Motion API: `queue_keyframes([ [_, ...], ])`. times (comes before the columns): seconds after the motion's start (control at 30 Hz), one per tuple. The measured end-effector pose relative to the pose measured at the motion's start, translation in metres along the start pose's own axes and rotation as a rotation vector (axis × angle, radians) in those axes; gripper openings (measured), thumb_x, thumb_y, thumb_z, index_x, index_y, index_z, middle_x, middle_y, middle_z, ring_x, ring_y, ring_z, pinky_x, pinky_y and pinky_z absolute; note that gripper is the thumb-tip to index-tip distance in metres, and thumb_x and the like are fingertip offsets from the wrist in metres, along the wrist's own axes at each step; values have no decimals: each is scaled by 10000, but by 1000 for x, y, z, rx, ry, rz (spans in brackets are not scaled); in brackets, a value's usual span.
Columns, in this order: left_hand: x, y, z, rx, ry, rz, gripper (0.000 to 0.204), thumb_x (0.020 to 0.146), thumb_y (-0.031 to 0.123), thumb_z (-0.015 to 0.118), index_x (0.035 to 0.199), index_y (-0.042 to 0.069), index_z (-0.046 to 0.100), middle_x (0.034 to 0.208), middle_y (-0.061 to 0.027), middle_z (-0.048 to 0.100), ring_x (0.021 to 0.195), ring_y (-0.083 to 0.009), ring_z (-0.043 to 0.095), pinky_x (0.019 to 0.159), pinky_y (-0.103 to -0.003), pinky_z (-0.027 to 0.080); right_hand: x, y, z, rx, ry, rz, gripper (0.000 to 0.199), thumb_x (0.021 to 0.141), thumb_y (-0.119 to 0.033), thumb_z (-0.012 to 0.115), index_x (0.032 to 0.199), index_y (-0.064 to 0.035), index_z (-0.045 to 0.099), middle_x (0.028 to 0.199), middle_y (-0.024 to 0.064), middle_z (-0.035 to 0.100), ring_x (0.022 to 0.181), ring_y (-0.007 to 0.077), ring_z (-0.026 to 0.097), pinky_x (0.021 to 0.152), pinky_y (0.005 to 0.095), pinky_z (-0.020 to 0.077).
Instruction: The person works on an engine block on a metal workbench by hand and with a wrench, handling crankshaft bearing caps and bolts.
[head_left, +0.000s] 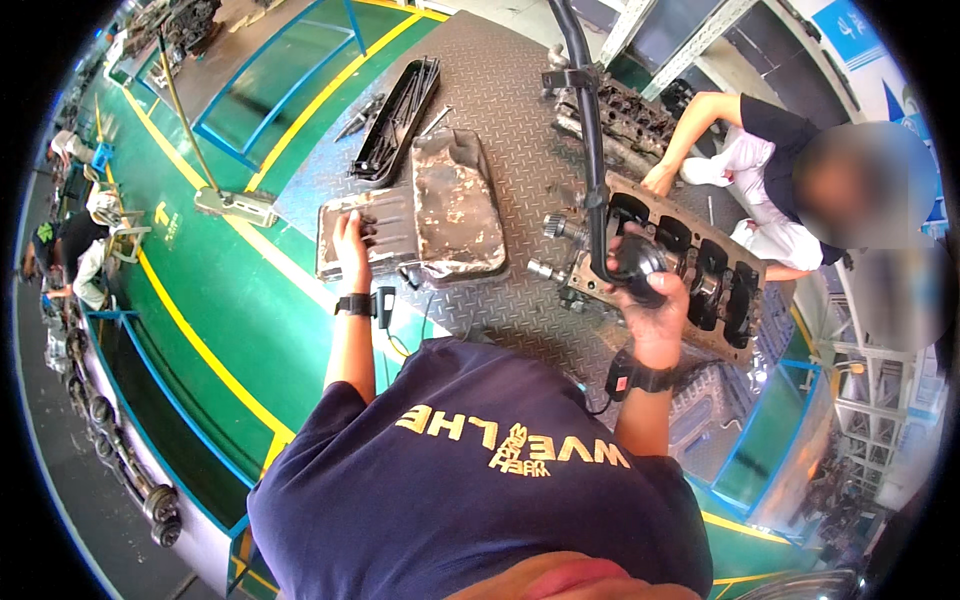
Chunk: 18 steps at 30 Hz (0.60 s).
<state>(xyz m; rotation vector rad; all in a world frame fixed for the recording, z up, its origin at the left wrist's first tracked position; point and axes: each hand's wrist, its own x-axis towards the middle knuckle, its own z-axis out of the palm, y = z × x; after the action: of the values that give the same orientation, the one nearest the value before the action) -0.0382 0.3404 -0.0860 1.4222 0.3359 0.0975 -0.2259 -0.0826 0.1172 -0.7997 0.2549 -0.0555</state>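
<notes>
My right hand is closed around a dark, rounded part, held above the near left end of an engine block. The part is glossy black; its exact kind cannot be made out. A bent black tube comes down from the top and ends beside this hand. On the left, my left hand has its fingers extended over the ribbed, shallow end of a worn metal oil pan. Nothing shows in its grasp; whether it presses on the pan cannot be told. Several open bores line the engine block.
Behind the oil pan, a long black tray holds several rods or bolts on the tread-plate table. Across the block, a co-worker's hand rests near its far edge. A second greasy engine part lies behind. Blue-framed benches stand left.
</notes>
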Motion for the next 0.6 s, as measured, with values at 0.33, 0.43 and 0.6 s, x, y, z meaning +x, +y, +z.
queue_keyframes([
  [0.33,-18,0,-13,58,59,24,270,1022,340,630,1034,73,667,876,-31,699,730,-100,612,618,-273,490,-12,0,15,-494,38,-470,745,673,-228,727,1352,55,608,1270,156,641,1076,211,628,971,330,498],
  [0.43,-14,29,15,211,-56,48,319,1009,367,650,1141,78,678,957,-7,705,857,-109,621,700,-287,501,-29,3,5,-812,210,-689,805,711,-290,820,1400,59,591,1317,134,645,1200,226,616,1090,362,439],
  [0.6,-2,50,49,-170,-180,-82,262,1016,277,679,1146,51,663,949,-50,724,761,-105,653,657,-241,506,-43,22,-22,-919,248,-612,818,722,-341,859,1394,49,602,1360,146,634,1262,260,593,1109,392,428],
])
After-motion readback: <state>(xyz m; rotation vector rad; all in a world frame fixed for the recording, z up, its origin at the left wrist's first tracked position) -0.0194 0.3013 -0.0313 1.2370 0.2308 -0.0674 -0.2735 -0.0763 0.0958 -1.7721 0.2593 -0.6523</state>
